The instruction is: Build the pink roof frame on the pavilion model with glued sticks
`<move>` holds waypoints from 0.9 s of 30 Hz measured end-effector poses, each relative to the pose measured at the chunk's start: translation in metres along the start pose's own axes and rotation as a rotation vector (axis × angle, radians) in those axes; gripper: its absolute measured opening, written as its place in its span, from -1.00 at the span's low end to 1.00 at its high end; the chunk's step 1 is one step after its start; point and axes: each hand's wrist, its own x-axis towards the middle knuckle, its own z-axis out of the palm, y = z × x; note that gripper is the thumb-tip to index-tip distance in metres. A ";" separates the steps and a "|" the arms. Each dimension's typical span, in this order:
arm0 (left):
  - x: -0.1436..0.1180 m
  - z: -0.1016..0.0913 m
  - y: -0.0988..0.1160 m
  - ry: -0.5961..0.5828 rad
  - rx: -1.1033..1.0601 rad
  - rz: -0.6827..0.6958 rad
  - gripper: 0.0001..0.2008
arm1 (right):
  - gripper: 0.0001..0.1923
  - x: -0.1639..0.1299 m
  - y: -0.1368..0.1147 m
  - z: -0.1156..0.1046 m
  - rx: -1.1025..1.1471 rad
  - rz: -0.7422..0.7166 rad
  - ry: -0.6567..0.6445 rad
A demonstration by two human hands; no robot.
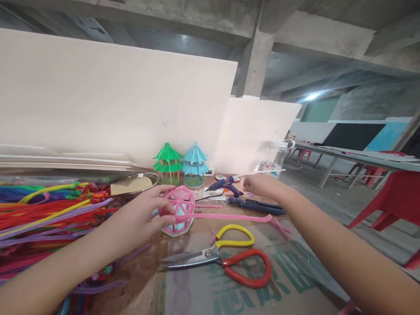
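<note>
cardboard [249, 297] printed with green characters lies nearest the camera and covers the near part of the table; upon it are laid scissors [226, 262] with one yellow and one red handle, blades shut. heaped pipe cleaners [42, 214] in many colours are piled at the left. two finished little pavilions, a green one [168, 162] and a blue one [195, 165], are stood against the white board behind.

a pink domed frame [179, 210] is gripped by the left hand [149, 214], fingers closed round its rim, near the middle of the table. only its ribs are formed; a long pink pipe cleaner [229, 216] trails loose from it, so the work is judged partly done. the right hand [262, 184] is stretched towards a blue glue gun [225, 185]; whether its fingers are wide or curled cannot be told.
</note>
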 end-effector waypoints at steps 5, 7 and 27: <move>-0.002 -0.001 0.006 -0.024 0.030 0.016 -0.61 | -0.48 -0.028 -0.042 -0.021 0.284 -0.139 -0.009; -0.003 -0.002 0.012 -0.034 0.066 0.034 -0.63 | -0.44 -0.037 -0.066 -0.016 0.678 -0.297 -0.059; -0.005 -0.002 0.023 -0.022 0.155 0.177 -0.66 | -0.56 -0.043 -0.092 0.009 1.325 -0.411 -0.205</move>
